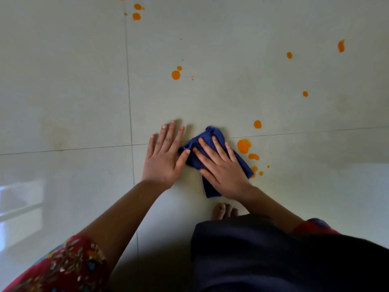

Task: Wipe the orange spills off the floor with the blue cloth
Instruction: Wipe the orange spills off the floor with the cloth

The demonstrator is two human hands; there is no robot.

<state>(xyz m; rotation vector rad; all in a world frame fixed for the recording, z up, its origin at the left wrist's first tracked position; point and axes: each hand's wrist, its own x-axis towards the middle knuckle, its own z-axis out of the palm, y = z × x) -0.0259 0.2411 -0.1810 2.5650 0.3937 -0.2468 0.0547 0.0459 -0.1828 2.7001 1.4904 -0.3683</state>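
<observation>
The blue cloth [207, 138] lies bunched on the pale tiled floor [73, 91] at the middle of the view. My right hand [221, 167] presses flat on it with straight, spread fingers. Just left of it, my left hand [165, 157] rests flat on the floor, its thumb touching the cloth's left edge. A large orange spill [243, 146] sits right beside the cloth, with smaller blots [253, 157] below it, one partly under the cloth's right corner. More orange drops [175, 75] dot the floor farther out, to the right [341, 46] and at the far top [136, 16].
My bare toes [224, 210] show just behind the cloth, with a dark skirt [273, 253] over my knees below. Grout lines cross under my hands. A bright window reflection [19, 207] lies on the floor at the left.
</observation>
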